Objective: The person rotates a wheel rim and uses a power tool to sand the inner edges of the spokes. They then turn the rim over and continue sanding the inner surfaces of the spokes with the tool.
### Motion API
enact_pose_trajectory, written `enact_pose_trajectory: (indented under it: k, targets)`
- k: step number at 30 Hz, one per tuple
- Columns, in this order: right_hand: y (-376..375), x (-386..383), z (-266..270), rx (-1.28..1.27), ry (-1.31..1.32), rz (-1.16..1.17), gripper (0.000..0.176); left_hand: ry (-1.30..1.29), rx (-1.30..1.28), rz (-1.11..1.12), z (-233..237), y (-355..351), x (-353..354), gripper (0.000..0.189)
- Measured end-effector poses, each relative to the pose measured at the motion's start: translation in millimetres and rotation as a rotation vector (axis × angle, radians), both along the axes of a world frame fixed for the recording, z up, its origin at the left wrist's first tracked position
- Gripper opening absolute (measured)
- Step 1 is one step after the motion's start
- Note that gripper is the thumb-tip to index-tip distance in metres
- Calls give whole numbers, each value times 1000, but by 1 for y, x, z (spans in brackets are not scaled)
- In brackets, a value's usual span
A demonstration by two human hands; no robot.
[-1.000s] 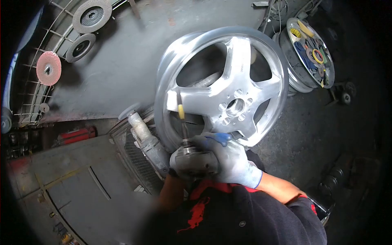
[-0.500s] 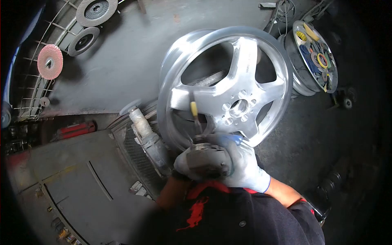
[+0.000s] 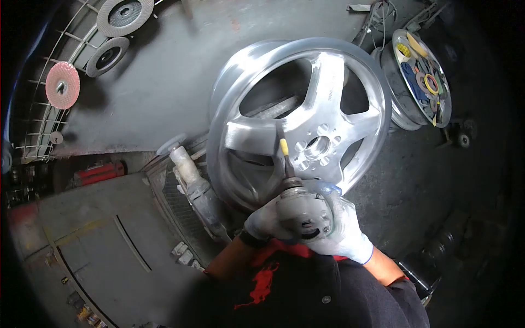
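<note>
My white-gloved left hand (image 3: 265, 220) and right hand (image 3: 345, 232) are wrapped round the grey, rounded body of a power grinder (image 3: 306, 210), one on each side. From its front sticks a thin shaft with a yellow band (image 3: 284, 146) and a dark tip, blurred, over the edge of a spoke. Before me stands a bare silver alloy wheel (image 3: 339, 101), leaning back, with five spokes and a ring of bolt holes round the centre bore. The tip overlaps the spoke left of the hub; whether it touches cannot be told.
Left of the wheel lies a second power tool (image 3: 199, 191) with a disc. Flap discs (image 3: 124, 15) and a pink disc (image 3: 63, 86) hang on a wire rack. Another wheel (image 3: 402, 93) at right carries tape and cloths. A grey bench (image 3: 104, 240) is lower left.
Both hands have shifted the grinder to the right and slightly upward. Its tip has moved along the left spoke toward the hub. The wheel stays in place.
</note>
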State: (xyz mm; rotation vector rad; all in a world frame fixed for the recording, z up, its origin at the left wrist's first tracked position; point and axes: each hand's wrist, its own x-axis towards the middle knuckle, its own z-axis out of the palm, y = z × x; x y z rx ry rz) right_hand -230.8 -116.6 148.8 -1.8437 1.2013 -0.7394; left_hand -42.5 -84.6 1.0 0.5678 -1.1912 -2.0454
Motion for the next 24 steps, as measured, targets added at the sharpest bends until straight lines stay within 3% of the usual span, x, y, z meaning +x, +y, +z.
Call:
enact_pose_trajectory:
  k: [1, 3, 4, 5, 6, 7, 9, 10, 12, 13, 15, 16, 18, 19, 20, 22, 24]
  targets:
    - [-1, 4, 1, -7, -4, 7, 73, -4, 0, 6, 21, -6, 2, 75]
    - [-9, 12, 6, -24, 3, 67, 75, -465, -653, 122, 62, -12, 13, 48]
    - [-13, 17, 9, -44, 15, 121, 78, -471, -653, 123, 39, -2, 20, 48]
    - [-18, 23, 12, -44, 10, 122, 78, -240, -357, 31, -4, 16, 29, 54]
    - [-23, 28, 15, -52, -12, 160, 79, -8, -61, -59, -13, 18, 36, 70]
    - [-25, 31, 16, -60, -33, 196, 81, -11, -63, -61, -20, 22, 48, 70]
    - [-25, 34, 16, -53, -45, 189, 82, 496, 449, -53, -2, 13, 67, 64]
    - [-25, 34, 15, -43, -50, 186, 82, 494, 448, -59, -14, 19, 65, 64]
    - [-22, 26, 14, -77, -32, 158, 83, 398, 891, -39, -48, 37, 51, 66]
    - [-20, 20, 13, -111, -17, 138, 83, 400, 893, -46, -22, 26, 39, 66]
    - [-10, 4, 7, -71, 9, 92, 80, -112, -99, 76, 55, -9, 13, 62]
    - [-5, -3, 4, -29, 29, 54, 78, -108, -98, 76, 52, -16, 5, 62]
    - [1, -10, 0, -12, 24, 9, 77, 204, 549, -236, 43, -23, -9, 59]
    - [3, -15, -3, -33, 53, 8, 76, 29, -48, -186, 35, -27, -14, 52]
    - [5, -16, -5, -52, 80, 6, 76, 27, -45, -183, 33, -24, -11, 52]
    - [1, -10, -6, -49, 79, 36, 79, -182, -607, 0, 58, -29, -5, 46]
    - [-7, -1, 0, -47, 76, 66, 82, -291, -602, -35, 35, -16, 5, 54]
